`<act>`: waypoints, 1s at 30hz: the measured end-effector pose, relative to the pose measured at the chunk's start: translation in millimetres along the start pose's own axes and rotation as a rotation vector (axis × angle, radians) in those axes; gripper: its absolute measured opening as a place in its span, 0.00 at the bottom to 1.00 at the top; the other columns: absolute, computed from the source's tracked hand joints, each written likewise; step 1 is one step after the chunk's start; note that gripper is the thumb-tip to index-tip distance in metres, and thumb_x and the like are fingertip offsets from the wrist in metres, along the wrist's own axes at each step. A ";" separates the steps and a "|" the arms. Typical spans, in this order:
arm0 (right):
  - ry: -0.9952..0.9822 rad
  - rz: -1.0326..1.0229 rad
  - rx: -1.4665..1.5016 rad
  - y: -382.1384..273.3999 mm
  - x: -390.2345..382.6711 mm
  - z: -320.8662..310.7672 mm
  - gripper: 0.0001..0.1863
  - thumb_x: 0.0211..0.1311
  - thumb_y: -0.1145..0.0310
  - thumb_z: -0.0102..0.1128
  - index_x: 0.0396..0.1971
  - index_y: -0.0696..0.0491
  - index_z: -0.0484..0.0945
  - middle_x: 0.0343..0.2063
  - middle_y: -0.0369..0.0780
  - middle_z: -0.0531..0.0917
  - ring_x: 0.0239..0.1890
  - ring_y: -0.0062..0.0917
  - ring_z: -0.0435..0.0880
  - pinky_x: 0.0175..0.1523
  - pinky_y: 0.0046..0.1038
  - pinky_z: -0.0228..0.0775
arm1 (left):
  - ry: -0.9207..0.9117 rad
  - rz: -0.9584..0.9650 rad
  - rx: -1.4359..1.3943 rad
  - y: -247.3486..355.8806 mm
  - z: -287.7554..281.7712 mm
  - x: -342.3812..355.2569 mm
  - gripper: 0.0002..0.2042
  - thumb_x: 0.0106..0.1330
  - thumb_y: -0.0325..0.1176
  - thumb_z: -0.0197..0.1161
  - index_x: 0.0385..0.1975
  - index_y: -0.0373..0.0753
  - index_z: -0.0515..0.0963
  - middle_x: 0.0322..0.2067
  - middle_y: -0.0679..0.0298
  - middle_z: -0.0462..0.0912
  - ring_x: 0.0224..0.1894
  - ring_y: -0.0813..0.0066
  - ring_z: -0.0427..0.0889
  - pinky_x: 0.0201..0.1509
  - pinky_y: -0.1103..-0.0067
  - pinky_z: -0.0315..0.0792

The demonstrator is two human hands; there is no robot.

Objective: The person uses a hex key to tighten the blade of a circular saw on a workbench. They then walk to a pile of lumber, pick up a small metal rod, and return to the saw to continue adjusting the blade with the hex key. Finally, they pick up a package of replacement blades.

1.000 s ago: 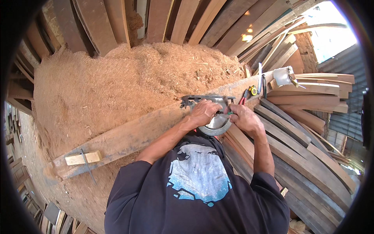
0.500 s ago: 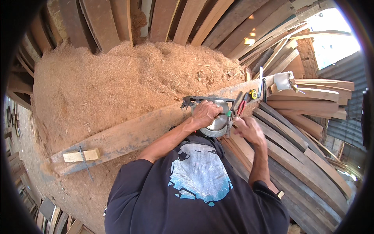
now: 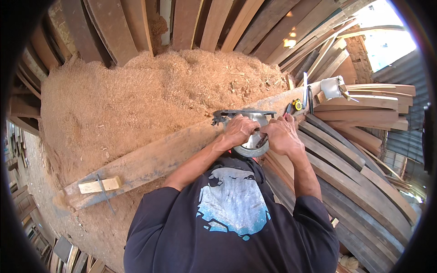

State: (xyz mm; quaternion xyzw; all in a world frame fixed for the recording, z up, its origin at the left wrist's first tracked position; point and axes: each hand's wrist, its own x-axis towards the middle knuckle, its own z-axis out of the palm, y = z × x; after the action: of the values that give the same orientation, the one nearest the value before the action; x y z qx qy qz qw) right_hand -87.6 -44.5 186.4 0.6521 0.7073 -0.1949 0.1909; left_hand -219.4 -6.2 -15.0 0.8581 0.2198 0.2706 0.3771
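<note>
A circular saw (image 3: 251,144) with a silver disc and a dark flat base plate (image 3: 243,112) rests against the front of my body, its disc facing up. Closed over the disc from the left, my left hand (image 3: 241,130) grips the saw near its centre. My right hand (image 3: 283,136) is closed in a pinch at the disc's right side, fingertips close to those of the left. Whatever it pinches is hidden by the fingers. Just beyond the right hand, pliers (image 3: 288,110) and a yellow-and-black tape measure (image 3: 297,105) lie on a long wooden beam (image 3: 150,157).
A wood block with a thin metal rod (image 3: 100,185) lies at the beam's left end. A white container (image 3: 331,88) and a metal ruler (image 3: 305,89) are at its right end. Wood shavings (image 3: 150,91) heap beyond it. Stacked planks (image 3: 346,159) fill the right side.
My right hand has moved left from beside the saw onto its disc, meeting my left hand. The green-tipped tool near the disc no longer shows. My left hand stays on the saw.
</note>
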 end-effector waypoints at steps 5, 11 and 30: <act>0.608 0.290 0.081 -4.7 -29.6 -13.1 0.14 0.61 0.69 0.56 0.43 0.51 0.86 0.46 0.47 0.85 0.57 0.46 0.79 0.68 0.46 0.61 | -0.041 -0.015 0.035 0.2 4.0 -0.3 0.07 0.63 0.37 0.70 0.38 0.45 0.84 0.32 0.65 0.87 0.39 0.63 0.84 0.46 0.67 0.70; 0.187 0.444 0.601 30.6 -37.8 30.6 0.24 0.71 0.54 0.62 0.43 0.64 0.80 0.28 0.48 0.88 0.32 0.37 0.88 0.42 0.39 0.77 | -0.010 -0.003 0.063 8.5 0.3 3.0 0.07 0.62 0.36 0.70 0.37 0.45 0.81 0.27 0.64 0.84 0.35 0.62 0.83 0.43 0.66 0.70; 0.448 -0.050 -0.111 1.9 -2.4 6.7 0.19 0.54 0.73 0.57 0.46 0.47 0.88 0.39 0.43 0.89 0.56 0.40 0.80 0.70 0.52 0.51 | -0.025 0.014 0.013 -0.6 3.0 0.6 0.07 0.60 0.32 0.71 0.37 0.44 0.83 0.33 0.64 0.86 0.39 0.61 0.83 0.47 0.66 0.71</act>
State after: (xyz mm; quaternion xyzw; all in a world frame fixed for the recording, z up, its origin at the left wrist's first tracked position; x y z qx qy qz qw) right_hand -85.5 -49.9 181.9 0.6497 0.7577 -0.0111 0.0598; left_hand -217.2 -7.1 -17.0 0.8654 0.2107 0.2611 0.3722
